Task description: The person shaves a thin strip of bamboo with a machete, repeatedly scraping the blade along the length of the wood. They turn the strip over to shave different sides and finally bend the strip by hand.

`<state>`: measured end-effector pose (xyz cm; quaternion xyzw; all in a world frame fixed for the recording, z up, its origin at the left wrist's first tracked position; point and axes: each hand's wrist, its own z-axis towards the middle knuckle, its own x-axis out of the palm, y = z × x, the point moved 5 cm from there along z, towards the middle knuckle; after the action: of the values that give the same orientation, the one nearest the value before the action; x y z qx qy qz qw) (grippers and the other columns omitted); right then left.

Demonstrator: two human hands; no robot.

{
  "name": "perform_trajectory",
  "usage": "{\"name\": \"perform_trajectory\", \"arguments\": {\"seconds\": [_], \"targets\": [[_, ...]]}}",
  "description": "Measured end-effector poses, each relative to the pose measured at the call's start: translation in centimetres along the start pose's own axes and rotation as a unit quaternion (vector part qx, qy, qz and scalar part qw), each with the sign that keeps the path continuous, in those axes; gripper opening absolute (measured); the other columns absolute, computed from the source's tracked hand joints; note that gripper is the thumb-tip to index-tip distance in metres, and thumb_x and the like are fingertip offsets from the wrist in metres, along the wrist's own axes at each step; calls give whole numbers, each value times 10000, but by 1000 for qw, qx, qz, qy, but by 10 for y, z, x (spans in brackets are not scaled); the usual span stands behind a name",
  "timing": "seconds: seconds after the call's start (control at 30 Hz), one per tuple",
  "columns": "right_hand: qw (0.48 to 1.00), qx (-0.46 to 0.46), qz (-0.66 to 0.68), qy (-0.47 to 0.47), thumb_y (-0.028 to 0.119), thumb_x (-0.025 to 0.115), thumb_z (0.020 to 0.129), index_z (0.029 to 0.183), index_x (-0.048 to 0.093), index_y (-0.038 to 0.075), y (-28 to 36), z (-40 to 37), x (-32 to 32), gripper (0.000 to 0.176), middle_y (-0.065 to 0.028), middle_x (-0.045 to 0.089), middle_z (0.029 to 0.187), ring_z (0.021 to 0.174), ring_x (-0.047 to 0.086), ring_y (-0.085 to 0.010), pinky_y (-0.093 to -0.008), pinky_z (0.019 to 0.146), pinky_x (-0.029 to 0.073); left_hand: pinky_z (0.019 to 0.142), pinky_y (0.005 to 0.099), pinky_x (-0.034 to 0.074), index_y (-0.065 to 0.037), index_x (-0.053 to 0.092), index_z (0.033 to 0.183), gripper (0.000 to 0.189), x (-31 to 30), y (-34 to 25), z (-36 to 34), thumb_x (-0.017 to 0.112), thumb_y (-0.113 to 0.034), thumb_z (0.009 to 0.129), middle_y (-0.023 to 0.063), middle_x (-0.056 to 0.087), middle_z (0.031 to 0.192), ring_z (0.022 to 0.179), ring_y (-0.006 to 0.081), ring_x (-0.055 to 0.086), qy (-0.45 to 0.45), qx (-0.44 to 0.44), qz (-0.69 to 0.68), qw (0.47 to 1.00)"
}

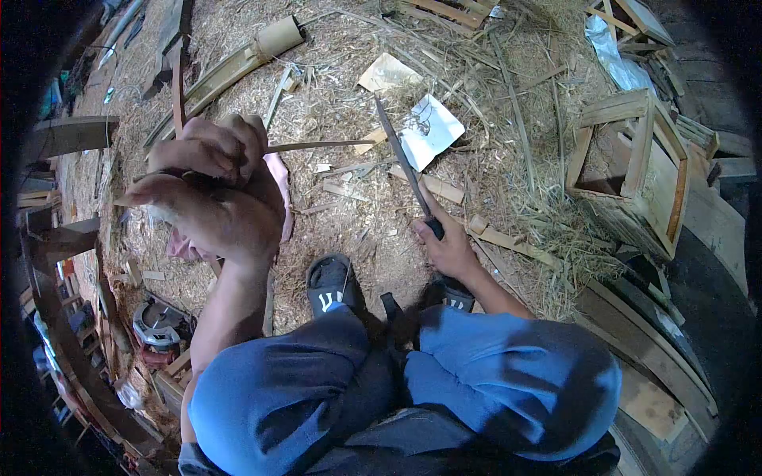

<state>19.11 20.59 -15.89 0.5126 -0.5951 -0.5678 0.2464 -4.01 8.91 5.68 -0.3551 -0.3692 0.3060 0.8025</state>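
Observation:
My left hand is raised close to the camera, its fingers closed around a thin bamboo strip. The strip juts out to the right from the fist, its far end overlapping the knife blade in this view. My right hand grips the dark handle of a long knife, blade pointing up and slightly left. Behind the left fist lies a pink cloth, partly hidden by the hand and wrist.
Wood shavings and scraps cover the floor. A white paper sheet lies past the knife. At right stands a wooden frame box; a split bamboo pole lies upper left. A power saw sits at lower left.

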Motion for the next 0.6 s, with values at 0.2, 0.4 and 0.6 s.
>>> {"name": "perform_trajectory", "arguments": {"seconds": [0.2,0.4,0.6], "targets": [[997,44,51,30,141,516,951,1461,304,121,4,-1,2,553,-167,376,1462,1350,368,-267,-346,1079,313,541,299,284,-140,394,691,574,-3,2,0,296,-661,913,20,346,614,520,163,282,-24,2,11,1000],[997,54,14,61,134,485,961,1457,308,115,6,-3,5,527,-162,351,1475,1350,359,-280,-350,1083,318,532,287,315,-91,385,720,616,-6,5,2,246,-657,920,41,319,596,476,155,271,10,29,-43,999],[997,-51,2,60,189,425,982,1461,303,93,27,1,15,504,-199,523,1332,713,606,-228,-341,762,488,518,273,270,-130,362,662,589,-5,4,0,302,-665,900,9,299,605,512,154,263,-18,-10,3,1000]]}}
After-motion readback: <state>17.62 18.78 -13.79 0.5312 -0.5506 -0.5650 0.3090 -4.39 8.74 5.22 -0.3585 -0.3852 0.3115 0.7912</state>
